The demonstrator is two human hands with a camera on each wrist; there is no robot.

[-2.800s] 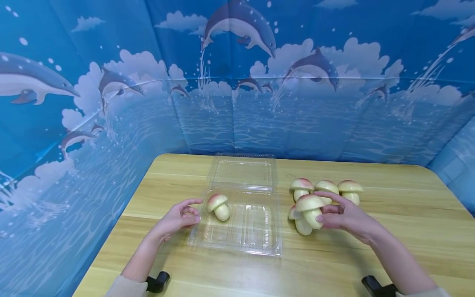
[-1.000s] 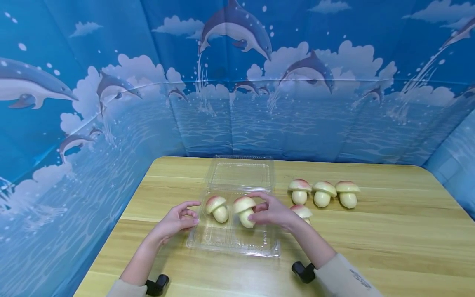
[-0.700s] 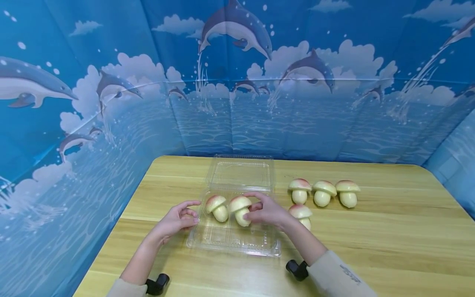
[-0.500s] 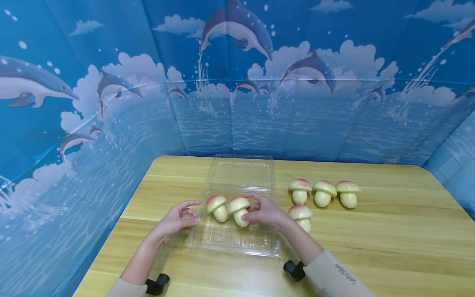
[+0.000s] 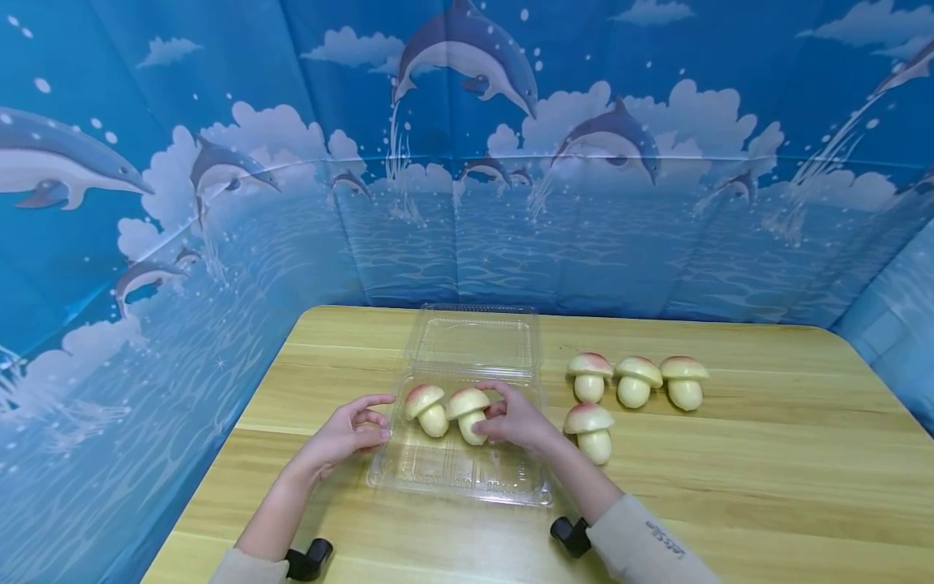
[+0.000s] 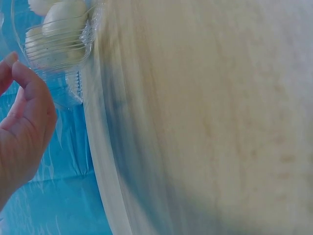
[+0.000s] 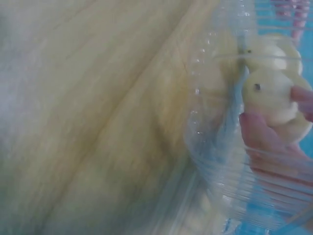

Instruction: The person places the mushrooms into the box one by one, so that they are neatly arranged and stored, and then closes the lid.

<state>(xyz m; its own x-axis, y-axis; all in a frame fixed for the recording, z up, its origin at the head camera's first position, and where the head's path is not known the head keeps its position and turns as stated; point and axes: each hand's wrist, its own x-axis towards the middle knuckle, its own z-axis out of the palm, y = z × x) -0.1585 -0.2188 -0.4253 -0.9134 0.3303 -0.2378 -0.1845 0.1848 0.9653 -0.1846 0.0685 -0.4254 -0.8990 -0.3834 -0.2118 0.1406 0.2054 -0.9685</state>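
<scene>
In the head view, a clear plastic clamshell container (image 5: 460, 491) lies with its lid folded back on the table. One toy mushroom (image 5: 432, 418) with a pinkish cap rests tilted in its left part. Beside it my right hand (image 5: 514, 418) holds a second mushroom (image 5: 467, 403) by thumb and fingers, inside the container; the two mushrooms are close together. The right wrist view shows the thumb (image 7: 259, 132) against that mushroom's pale stem (image 7: 266, 95). My left hand (image 5: 353, 430) stays at the container's left edge, fingers loosely bent, without a mushroom.
Right of the container, three mushrooms stand in a row, among them the middle mushroom (image 5: 636, 381), with another mushroom (image 5: 589, 430) in front. The wooden table (image 5: 730, 487) ends at a blue dolphin-print curtain (image 5: 511, 243) behind.
My right hand has carried a mushroom from the group at the right leftward into the container, then slid it slightly left beside the first one. My left hand has stayed at the edge.
</scene>
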